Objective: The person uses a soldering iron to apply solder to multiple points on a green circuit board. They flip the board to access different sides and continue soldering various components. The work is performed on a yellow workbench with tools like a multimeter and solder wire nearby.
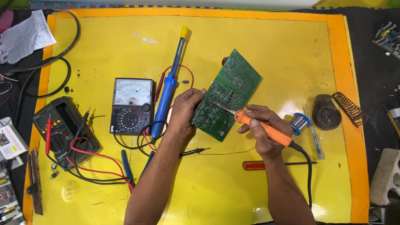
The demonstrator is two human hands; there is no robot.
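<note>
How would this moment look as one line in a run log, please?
left hand: holds green circuit board tilted | right hand: grips orange soldering iron, tip on board | beside: blue desoldering pump, solder spool

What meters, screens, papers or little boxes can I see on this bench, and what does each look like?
Analog multimeter: centre-left on the yellow mat, black, with a white needle dial.
Digital multimeter: far left, dark, tilted, greyish screen, red and black leads.
Printed paper sheet: top left corner, white, creased.
Small carton: left edge, white with red.
</note>
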